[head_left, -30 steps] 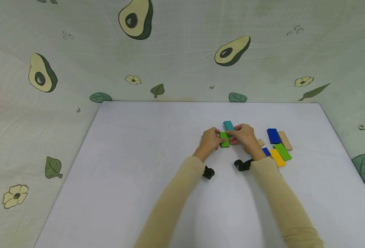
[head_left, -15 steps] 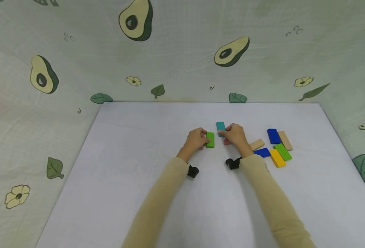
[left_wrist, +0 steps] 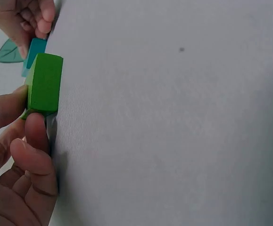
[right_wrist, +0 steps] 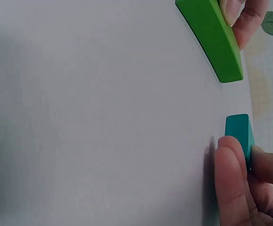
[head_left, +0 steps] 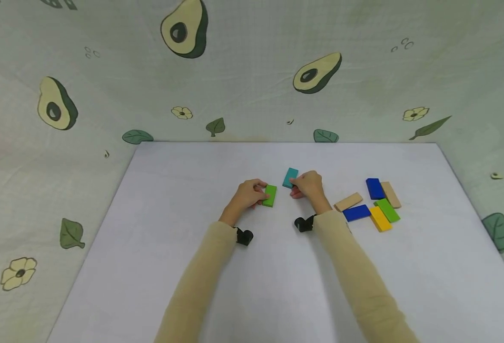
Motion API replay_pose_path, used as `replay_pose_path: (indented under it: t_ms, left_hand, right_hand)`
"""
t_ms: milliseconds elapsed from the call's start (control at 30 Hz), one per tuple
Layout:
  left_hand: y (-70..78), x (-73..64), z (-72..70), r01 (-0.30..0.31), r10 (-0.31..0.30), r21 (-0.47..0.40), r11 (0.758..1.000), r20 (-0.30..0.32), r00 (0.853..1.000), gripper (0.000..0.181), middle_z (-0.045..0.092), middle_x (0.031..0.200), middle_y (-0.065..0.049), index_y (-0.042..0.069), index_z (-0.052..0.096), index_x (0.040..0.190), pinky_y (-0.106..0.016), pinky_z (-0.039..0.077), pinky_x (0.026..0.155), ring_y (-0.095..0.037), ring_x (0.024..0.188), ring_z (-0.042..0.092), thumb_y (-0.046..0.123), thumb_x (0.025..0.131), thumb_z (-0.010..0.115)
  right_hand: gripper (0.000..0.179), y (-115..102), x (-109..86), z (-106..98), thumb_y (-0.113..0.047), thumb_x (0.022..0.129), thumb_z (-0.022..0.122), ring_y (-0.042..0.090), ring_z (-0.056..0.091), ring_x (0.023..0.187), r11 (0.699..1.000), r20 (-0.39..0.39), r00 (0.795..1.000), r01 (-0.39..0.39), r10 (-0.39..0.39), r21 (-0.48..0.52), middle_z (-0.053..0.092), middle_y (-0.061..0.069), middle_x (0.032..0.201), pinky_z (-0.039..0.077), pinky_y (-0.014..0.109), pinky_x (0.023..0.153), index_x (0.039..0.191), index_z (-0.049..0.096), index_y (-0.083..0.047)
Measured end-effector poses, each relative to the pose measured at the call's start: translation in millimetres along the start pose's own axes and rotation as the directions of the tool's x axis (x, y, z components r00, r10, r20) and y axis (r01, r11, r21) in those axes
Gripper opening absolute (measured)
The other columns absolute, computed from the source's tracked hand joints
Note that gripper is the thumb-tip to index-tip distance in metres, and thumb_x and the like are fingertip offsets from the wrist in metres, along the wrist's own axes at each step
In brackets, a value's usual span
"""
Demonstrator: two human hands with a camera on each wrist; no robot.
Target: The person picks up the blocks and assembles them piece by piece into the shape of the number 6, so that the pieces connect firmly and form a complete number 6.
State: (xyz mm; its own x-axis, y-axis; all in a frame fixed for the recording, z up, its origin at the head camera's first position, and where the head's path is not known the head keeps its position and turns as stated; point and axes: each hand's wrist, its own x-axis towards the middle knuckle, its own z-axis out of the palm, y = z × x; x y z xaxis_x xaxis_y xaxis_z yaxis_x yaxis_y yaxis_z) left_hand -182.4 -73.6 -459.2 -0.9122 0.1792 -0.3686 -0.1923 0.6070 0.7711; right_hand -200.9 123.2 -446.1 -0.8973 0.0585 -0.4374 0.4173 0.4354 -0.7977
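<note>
My left hand (head_left: 248, 193) pinches a green block (head_left: 270, 196) between thumb and fingers, close over the white table. In the left wrist view the same green block (left_wrist: 45, 84) fills the space at the fingertips, its end facing the camera. My right hand (head_left: 308, 185) pinches a teal block (head_left: 291, 177) near its lower end. The right wrist view has the thumb and fingers on either side of the teal block (right_wrist: 238, 129). A gap lies between the two blocks, the teal one farther back and to the right.
Right of my right hand lie several flat blocks: a tan block (head_left: 348, 202), a blue block (head_left: 357, 213), a yellow block (head_left: 381, 219), a green block (head_left: 387, 210), another blue block (head_left: 375, 188) and another tan block (head_left: 390, 194). An avocado-print cloth (head_left: 252, 85) rises behind the table (head_left: 157, 267).
Both hands have moved left across the table with their blocks, the left hand farther, so the gap between the blocks has widened. The tan and blue blocks behind the right arm now show.
</note>
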Motion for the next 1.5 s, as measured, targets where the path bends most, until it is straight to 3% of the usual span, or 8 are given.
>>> replay_pose_path:
  t_ms: [300, 433, 567, 767, 867, 1000, 1500]
  left_hand:
    - [-20.2, -4.5, -14.3, 0.011, -0.013, -0.115, 0.993, -0.017, 1.0, 0.038, 0.058, 0.076, -0.002, 0.012, 0.062, 0.117, -0.021, 0.043, 0.045, -0.011, 0.048, 0.049, 0.016, 0.081, 0.072]
    - [-25.7, -5.0, -15.3, -0.01, 0.006, -0.187, 0.982, -0.02, 1.0, 0.037, 0.057, 0.076, -0.002, 0.011, 0.062, 0.116, -0.021, 0.041, 0.044, -0.011, 0.046, 0.047, 0.016, 0.08, 0.072]
    - [-27.6, -4.4, -14.4, -0.021, 0.017, -0.201, 0.979, -0.023, 1.0, 0.038, 0.058, 0.075, -0.002, 0.011, 0.063, 0.116, -0.022, 0.04, 0.044, -0.01, 0.044, 0.046, 0.016, 0.08, 0.072]
    - [-29.1, -4.1, -13.0, -0.017, 0.008, -0.21, 0.978, -0.042, 0.999, 0.038, 0.059, 0.071, -0.002, 0.012, 0.063, 0.118, -0.022, 0.039, 0.041, -0.01, 0.041, 0.043, 0.017, 0.081, 0.072]
    - [-29.7, -4.2, -13.2, -0.014, 0.0, -0.24, 0.971, -0.06, 0.998, 0.038, 0.056, 0.067, -0.002, 0.013, 0.064, 0.118, -0.022, 0.038, 0.04, -0.01, 0.04, 0.043, 0.016, 0.081, 0.071]
    - [-29.7, -3.1, -13.4, -0.031, 0.013, -0.271, 0.962, -0.067, 0.998, 0.039, 0.054, 0.064, -0.002, 0.011, 0.063, 0.12, -0.022, 0.038, 0.039, -0.01, 0.039, 0.043, 0.015, 0.082, 0.07]
    - [-31.7, -5.1, -20.2, 0.006, -0.033, -0.294, 0.956, -0.085, 0.996, 0.039, 0.055, 0.068, -0.002, 0.013, 0.063, 0.121, -0.023, 0.041, 0.041, -0.01, 0.041, 0.047, 0.015, 0.082, 0.07]
  right_hand:
    - [0.027, -3, 0.3, 13, -0.014, 0.089, 0.061, 0.013, 0.063, 0.045, 0.991, 0.034, 0.997, -0.069, 0.065, 0.117, 0.062, 0.004, 0.053, 0.054, 0.026, 0.052, 0.097, 0.059, 0.011]
    - [0.025, -5, -1.6, 18, -0.015, 0.089, 0.06, 0.012, 0.062, 0.044, 0.989, 0.044, 0.997, -0.066, 0.06, 0.131, 0.061, 0.004, 0.052, 0.053, 0.025, 0.05, 0.092, 0.06, 0.01]
    - [0.026, -6, -2.3, 29, -0.017, 0.09, 0.059, 0.01, 0.061, 0.043, 0.992, 0.044, 0.998, -0.04, 0.035, 0.116, 0.06, 0.004, 0.052, 0.052, 0.024, 0.047, 0.082, 0.062, 0.007]
    - [0.031, -7, -3.2, 47, -0.026, 0.09, 0.059, 0.008, 0.056, 0.041, 0.999, -0.061, 0.998, 0.014, -0.017, -0.042, 0.057, 0.0, 0.05, 0.047, 0.022, 0.042, 0.072, 0.064, 0.0]
    - [0.034, -11, -3.8, 53, -0.032, 0.089, 0.059, 0.009, 0.053, 0.041, 0.989, -0.11, 0.994, 0.002, -0.018, -0.146, 0.055, -0.001, 0.05, 0.042, 0.022, 0.041, 0.068, 0.064, -0.005]
    - [0.036, -16, -3.3, 57, -0.036, 0.088, 0.059, 0.01, 0.051, 0.041, 0.978, -0.125, 0.992, -0.026, 0.0, -0.209, 0.055, -0.001, 0.05, 0.039, 0.022, 0.041, 0.065, 0.063, -0.008]
    - [0.031, -23, 0.8, 68, -0.026, 0.09, 0.059, 0.009, 0.057, 0.042, 1.0, -0.057, 0.998, 0.001, -0.003, -0.032, 0.06, 0.002, 0.055, 0.047, 0.022, 0.042, 0.073, 0.064, -0.001]
